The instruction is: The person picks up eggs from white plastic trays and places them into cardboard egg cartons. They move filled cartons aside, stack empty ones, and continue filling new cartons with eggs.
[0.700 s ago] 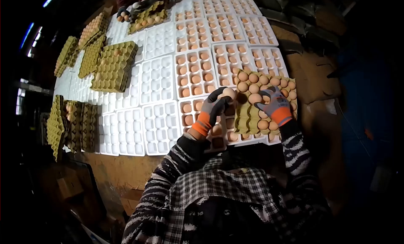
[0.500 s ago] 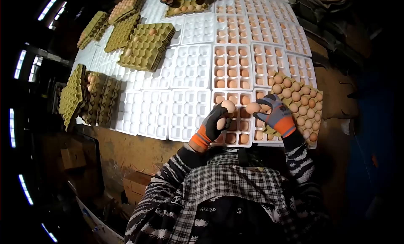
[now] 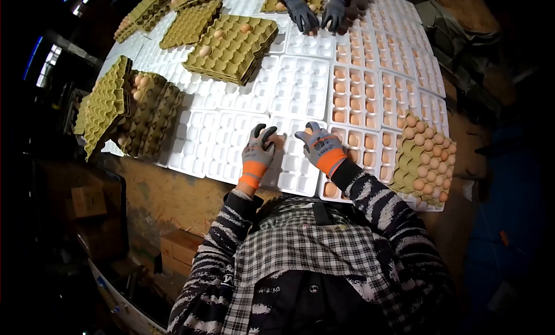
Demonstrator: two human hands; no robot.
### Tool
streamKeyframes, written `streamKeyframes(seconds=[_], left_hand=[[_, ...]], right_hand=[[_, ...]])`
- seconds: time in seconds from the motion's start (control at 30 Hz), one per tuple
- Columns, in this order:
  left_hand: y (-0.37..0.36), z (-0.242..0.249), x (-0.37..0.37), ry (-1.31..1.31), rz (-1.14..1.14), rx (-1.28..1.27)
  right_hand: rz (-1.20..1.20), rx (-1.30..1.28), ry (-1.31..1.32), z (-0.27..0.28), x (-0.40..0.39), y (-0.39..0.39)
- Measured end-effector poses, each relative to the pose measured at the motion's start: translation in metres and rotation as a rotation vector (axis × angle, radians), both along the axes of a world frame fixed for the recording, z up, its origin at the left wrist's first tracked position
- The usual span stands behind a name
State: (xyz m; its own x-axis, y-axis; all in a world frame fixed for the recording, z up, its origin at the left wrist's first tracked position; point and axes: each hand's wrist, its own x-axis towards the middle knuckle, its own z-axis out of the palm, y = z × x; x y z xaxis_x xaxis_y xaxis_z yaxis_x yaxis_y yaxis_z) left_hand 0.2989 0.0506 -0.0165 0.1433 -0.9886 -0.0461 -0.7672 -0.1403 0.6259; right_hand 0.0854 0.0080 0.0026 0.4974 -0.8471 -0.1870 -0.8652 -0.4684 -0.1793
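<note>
My left hand [image 3: 258, 153], in a grey and orange glove, is over the left side of a white moulded tray [image 3: 298, 182] near the table's front edge. Its fingers are spread, with a blurred brownish patch beside them that I cannot make out. On the tray's right side is my right hand [image 3: 321, 146], gloved alike, fingers apart and no egg visible in them. Right of it, a white tray holds brown eggs [image 3: 368, 158], partly covered by my right forearm. A pulp egg tray [image 3: 406, 164] with eggs and several bare cups lies at the right.
Stacked pulp trays [image 3: 231, 49] carry a few eggs at the back left, and more pulp trays [image 3: 147, 112] lean at the left edge. Across the table are another person's gloved hands [image 3: 315, 14]. Filled white trays [image 3: 354, 98] line the right side.
Both my hands have moved left, from the egg-filled tray to the neighbouring white tray, and the eggs they held no longer show in them. The view has turned left. The other person's hands have come nearer.
</note>
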Motion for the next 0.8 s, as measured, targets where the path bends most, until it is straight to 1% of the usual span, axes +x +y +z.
streamKeyframes(seconds=[0.07, 0.1, 0.13, 0.17, 0.2, 0.23, 0.27, 0.33, 0.37, 0.4, 0.47, 0.5, 0.53, 0.6, 0.63, 0.67, 0.73, 0.8], left_hand=[[-0.015, 0.002, -0.004, 0.294, -0.065, -0.157], [-0.023, 0.01, -0.008, 0.283, -0.102, -0.092], [-0.031, -0.001, -0.008, 0.095, -0.18, -0.106], [-0.04, -0.018, -0.006, -0.018, -0.204, -0.079], [-0.047, -0.018, -0.008, -0.13, -0.224, -0.051], [-0.053, -0.018, -0.006, -0.097, -0.223, 0.047], [-0.058, -0.018, -0.007, -0.094, -0.234, 0.042], [-0.06, -0.012, -0.017, 0.209, -0.089, -0.094], [-0.065, -0.02, -0.022, 0.374, -0.127, -0.186], [-0.072, -0.03, -0.03, 0.409, -0.204, -0.317], [-0.069, -0.039, -0.048, 0.112, -0.282, -0.144], [-0.074, -0.045, -0.051, 0.048, -0.391, -0.236], [-0.075, -0.047, -0.052, 0.082, -0.43, -0.333], [-0.07, -0.04, -0.051, -0.017, -0.493, -0.273], [-0.07, -0.047, -0.049, -0.06, -0.522, -0.313], [-0.069, -0.043, -0.045, -0.06, -0.553, -0.289], [-0.067, -0.049, -0.044, 0.069, -0.507, -0.242], [-0.074, -0.036, -0.071, 0.127, -0.559, -0.278]], right_hand=[[0.133, -0.077, -0.168, -0.033, 0.01, 0.003], [0.154, 0.037, -0.043, -0.034, 0.017, 0.003], [0.143, 0.032, -0.038, -0.03, 0.021, 0.001], [0.118, 0.122, -0.018, -0.026, 0.024, -0.005], [0.092, 0.214, 0.0, -0.024, 0.025, -0.009], [0.049, 0.091, -0.052, -0.023, 0.023, -0.01], [-0.07, 0.111, -0.252, -0.021, 0.016, -0.013], [-0.23, 0.019, -0.585, -0.022, 0.01, -0.02], [-0.219, -0.009, -0.696, -0.032, 0.008, -0.025], [-0.22, -0.039, -0.71, -0.042, 0.007, -0.026], [-0.208, -0.074, -0.589, -0.085, 0.001, -0.033], [-0.253, 0.028, -0.648, -0.072, -0.004, -0.032], [-0.222, 0.041, -0.82, -0.07, -0.013, -0.033], [-0.247, -0.074, -0.727, -0.059, -0.039, -0.025], [-0.328, -0.026, -0.91, -0.021, -0.056, -0.012], [-0.317, -0.105, -0.891, -0.02, -0.082, -0.011], [-0.441, -0.172, -0.93, 0.007, -0.141, -0.003], [-0.562, -0.355, -0.581, 0.023, -0.214, 0.004]])
